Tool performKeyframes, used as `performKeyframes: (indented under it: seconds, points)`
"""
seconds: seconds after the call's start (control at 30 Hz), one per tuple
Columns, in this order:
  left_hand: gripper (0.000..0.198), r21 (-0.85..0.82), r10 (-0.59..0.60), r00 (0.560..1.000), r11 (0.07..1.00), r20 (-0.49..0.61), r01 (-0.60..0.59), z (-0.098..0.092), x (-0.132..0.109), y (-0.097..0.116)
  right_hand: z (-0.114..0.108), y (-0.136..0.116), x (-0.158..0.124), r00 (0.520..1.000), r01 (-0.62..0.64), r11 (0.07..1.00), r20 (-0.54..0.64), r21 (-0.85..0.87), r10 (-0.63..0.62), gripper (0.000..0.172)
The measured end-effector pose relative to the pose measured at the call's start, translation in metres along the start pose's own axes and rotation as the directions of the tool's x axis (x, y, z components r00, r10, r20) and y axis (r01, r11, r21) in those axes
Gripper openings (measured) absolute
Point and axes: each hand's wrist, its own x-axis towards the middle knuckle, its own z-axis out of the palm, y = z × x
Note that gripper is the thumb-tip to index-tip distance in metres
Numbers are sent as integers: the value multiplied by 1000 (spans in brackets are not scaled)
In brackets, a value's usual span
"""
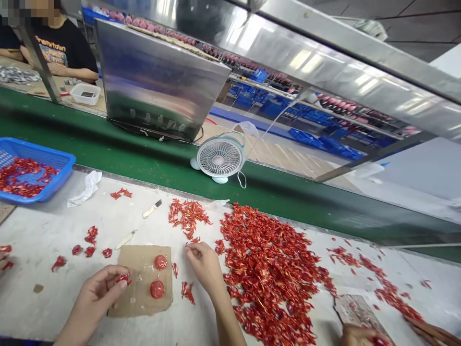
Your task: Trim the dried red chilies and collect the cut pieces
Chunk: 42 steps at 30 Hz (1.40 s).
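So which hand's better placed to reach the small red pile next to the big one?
Probably the right hand: it's just beside the small pile. The left hand is farther away, pinching a red piece over the cardboard.

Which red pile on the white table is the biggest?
The wide heap just right of the right hand; the others, like the small pile beyond that hand, cover far less.

Glossy plastic-looking pieces (270, 274), matt cardboard (137, 300), smooth metal panel (160, 81)
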Motion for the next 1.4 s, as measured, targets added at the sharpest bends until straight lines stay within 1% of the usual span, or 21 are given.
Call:
performKeyframes:
  seconds: [0.07, 0.1, 0.13, 0.2, 0.23, 0.27, 0.37, 0.47, 0.57, 0.67, 0.87, 0.93, 1.0, 1.07, 1.17, 1.23, 1.3, 1.4]
  points:
    - [32, -59, -30, 999, 998, 18, 31, 2, -4, -3, 5, -8, -10, 997, -29, 993, 80, 112, 20, 29]
    - [33, -80, -49, 998, 995, 31, 51, 3, -5, -4, 8, -12, -16, 990, -72, 977, 132, 199, 46, 30]
    - [34, -96, -70, 997, 993, 43, 74, 2, -6, -5, 12, -17, -22, 979, -132, 946, 189, 295, 78, 30]
    - [39, -117, -100, 992, 987, 74, 108, 0, -7, -8, 20, -26, -31, 947, -260, 851, 294, 457, 131, 31]
    - [42, -122, -107, 990, 985, 95, 118, -1, -7, -9, 23, -30, -35, 934, -304, 809, 326, 503, 149, 33]
    - [44, -121, -111, 987, 985, 120, 125, -3, -7, -10, 25, -33, -37, 926, -327, 788, 342, 521, 158, 35]
    - [45, -90, -120, 972, 986, 202, 140, -9, -4, -15, 28, -38, -39, 918, -350, 778, 358, 521, 173, 40]
    - [44, -68, -127, 962, 987, 240, 147, -13, -1, -21, 27, -37, -38, 918, -346, 785, 358, 514, 171, 40]
    - [44, -64, -127, 963, 987, 236, 146, -14, 0, -25, 28, -35, -37, 926, -328, 802, 338, 499, 169, 43]
    - [44, -53, -135, 965, 987, 226, 150, -13, 0, -28, 31, -34, -38, 924, -333, 819, 333, 467, 186, 47]
    - [38, -102, -126, 967, 983, 221, 151, -8, 0, -26, 37, -35, -38, 922, -341, 806, 339, 483, 187, 46]
    - [36, -134, -131, 970, 978, 206, 160, -4, -1, -22, 35, -35, -38, 915, -358, 782, 359, 509, 185, 44]
    - [35, -167, -145, 971, 970, 190, 177, 1, -1, -18, 33, -34, -38, 906, -382, 739, 382, 555, 182, 41]
    - [36, -185, -158, 971, 964, 179, 191, 7, -1, -16, 31, -36, -40, 895, -416, 666, 409, 619, 179, 38]
    - [35, -196, -155, 971, 962, 183, 190, 16, -1, -15, 29, -41, -47, 875, -469, 525, 455, 710, 167, 35]
    - [34, -212, -148, 969, 959, 199, 190, 22, -1, -15, 29, -46, -52, 868, -485, 461, 473, 743, 150, 34]
    - [33, -241, -146, 964, 950, 224, 200, 28, -2, -15, 31, -51, -57, 870, -480, 443, 475, 757, 130, 33]
    - [32, -290, -155, 954, 929, 258, 229, 34, -5, -14, 33, -57, -61, 886, -438, 497, 454, 749, 97, 31]
